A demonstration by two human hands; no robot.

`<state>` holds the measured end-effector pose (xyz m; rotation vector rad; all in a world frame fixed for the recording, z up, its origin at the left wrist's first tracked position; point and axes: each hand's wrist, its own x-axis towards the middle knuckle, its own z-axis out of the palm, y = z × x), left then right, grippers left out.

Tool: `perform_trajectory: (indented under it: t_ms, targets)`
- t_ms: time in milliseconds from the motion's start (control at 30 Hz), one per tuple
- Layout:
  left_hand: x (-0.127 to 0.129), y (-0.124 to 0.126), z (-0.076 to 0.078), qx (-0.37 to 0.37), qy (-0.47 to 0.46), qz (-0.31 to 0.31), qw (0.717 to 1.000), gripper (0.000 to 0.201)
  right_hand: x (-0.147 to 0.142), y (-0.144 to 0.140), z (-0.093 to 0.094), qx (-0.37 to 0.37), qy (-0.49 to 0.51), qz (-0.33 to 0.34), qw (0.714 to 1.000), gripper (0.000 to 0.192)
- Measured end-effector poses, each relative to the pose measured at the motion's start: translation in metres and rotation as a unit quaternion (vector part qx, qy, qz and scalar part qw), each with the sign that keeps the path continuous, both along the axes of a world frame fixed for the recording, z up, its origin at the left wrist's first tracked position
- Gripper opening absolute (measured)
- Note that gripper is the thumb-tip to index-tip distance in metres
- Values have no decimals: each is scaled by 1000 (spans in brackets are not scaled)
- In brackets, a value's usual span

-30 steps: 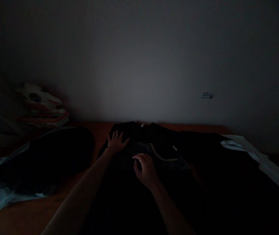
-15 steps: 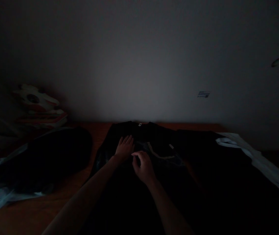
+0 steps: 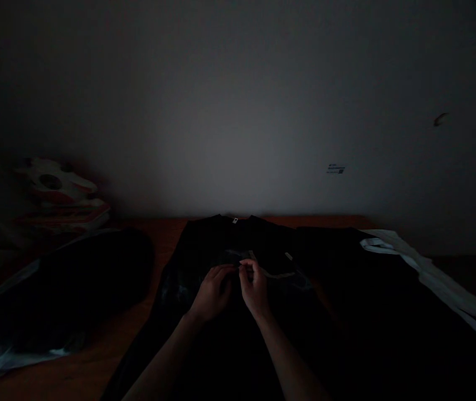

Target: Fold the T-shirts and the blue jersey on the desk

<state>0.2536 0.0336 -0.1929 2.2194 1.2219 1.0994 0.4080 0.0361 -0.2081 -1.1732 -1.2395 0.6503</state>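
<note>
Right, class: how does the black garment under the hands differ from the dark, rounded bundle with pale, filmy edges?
The black fabric garment lies spread out, while the dark, rounded bundle lies bunched at the left. The garment shows a small white label at its neck; the bundle shows pale, filmy material at its edges. The left hand and right hand are over the garment, not the bundle. Both look very dark.

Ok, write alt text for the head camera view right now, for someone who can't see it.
In a dim room, a person's left hand and right hand come close together at the fingertips over a black garment on a brown surface. A dark bundle lies left, white fabric right, with a grey wall behind.
</note>
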Motion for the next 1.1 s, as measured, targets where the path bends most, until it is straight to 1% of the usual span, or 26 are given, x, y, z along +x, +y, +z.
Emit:
perform_trajectory:
  t_ms: [67, 100, 167, 233, 267, 300, 333, 367, 433, 533, 600, 633, 700, 767, 867, 967, 1100]
  targets:
    - [-2, 5, 2, -64, -88, 23, 994, 29, 3, 1, 0, -3, 12, -6, 1000, 27]
    - [-4, 8, 2, -95, -136, 39, 985, 28, 6, 2, 0, -5, 18, -14, 1000, 28]
    - [-8, 13, 3, -147, -238, 64, 958, 31, 19, 6, 1, -9, 33, -35, 999, 31]
    - [-12, 16, 4, -189, -328, 76, 923, 39, 42, 11, 4, -14, 40, -63, 997, 35]
    - [-14, 17, 5, -209, -367, 80, 903, 42, 59, 14, 8, -23, 30, -84, 996, 37]
    - [-15, 18, 7, -227, -403, 87, 883, 44, 78, 17, 12, -34, 15, -119, 992, 40]
    - [-16, 19, 8, -243, -435, 92, 862, 46, 100, 19, 18, -61, -22, -172, 983, 42]
    - [-17, 20, 9, -257, -464, 96, 842, 47, 124, 22, 25, -103, -76, -232, 964, 42]
    - [-16, 21, 10, -278, -507, 101, 810, 47, 174, 27, 39, -146, -109, -287, 940, 48]
    - [-15, 22, 8, -287, -541, 99, 785, 48, 238, 33, 56, -230, -152, -337, 900, 52]
    - [-15, 24, 6, -286, -555, 96, 775, 49, 264, 38, 60, -292, -177, -341, 876, 52]
    - [-15, 25, 5, -286, -560, 98, 771, 49, 271, 41, 59, -315, -190, -336, 867, 54]
    - [-16, 27, 3, -292, -567, 102, 763, 50, 276, 47, 54, -338, -214, -322, 858, 60]
    - [-17, 28, 1, -301, -569, 99, 759, 49, 273, 55, 46, -338, -241, -308, 856, 66]
    - [-18, 30, -1, -309, -572, 91, 754, 48, 265, 66, 41, -324, -281, -294, 854, 65]
    - [-18, 31, 0, -318, -578, 93, 746, 49, 262, 79, 50, -299, -322, -283, 853, 57]
    - [-19, 30, 2, -329, -585, 91, 736, 54, 265, 97, 74, -259, -368, -284, 847, 51]
